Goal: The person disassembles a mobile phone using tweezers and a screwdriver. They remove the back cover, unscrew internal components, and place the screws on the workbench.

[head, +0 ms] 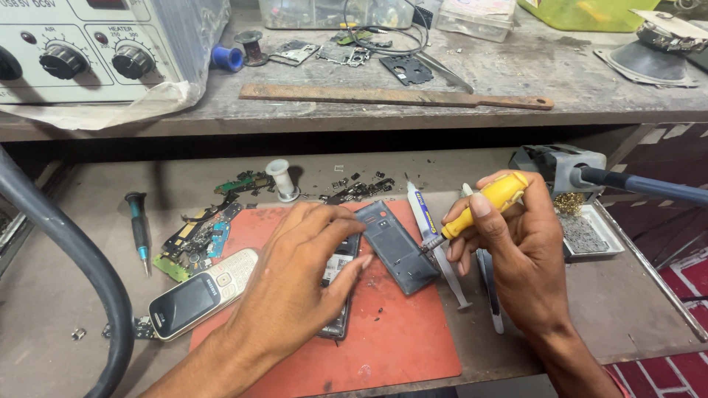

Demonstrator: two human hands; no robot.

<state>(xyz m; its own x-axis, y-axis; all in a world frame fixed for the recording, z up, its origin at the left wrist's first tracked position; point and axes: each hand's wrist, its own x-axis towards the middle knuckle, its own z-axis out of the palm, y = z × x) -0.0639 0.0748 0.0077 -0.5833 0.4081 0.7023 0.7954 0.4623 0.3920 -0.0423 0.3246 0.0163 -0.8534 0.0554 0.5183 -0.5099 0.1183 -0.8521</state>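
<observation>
Left of mat: cream keypad phone (pixel 200 293), loose circuit boards (pixel 193 243), teal-tipped screwdriver (pixel 139 228)
Behind mat: solder spool (pixel 282 179)
Upper shelf: wooden file (pixel 394 96), rework station (pixel 88 48)
Right tabletop: metal tray (pixel 590 234)

Even, soft light from above; sharp focus, slight bending at edges.

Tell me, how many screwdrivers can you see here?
2. A yellow-handled screwdriver is held in the right hand, its tip near the dark phone back cover. A black one with a teal tip lies left of the red mat. Clutter may hide others.
</observation>
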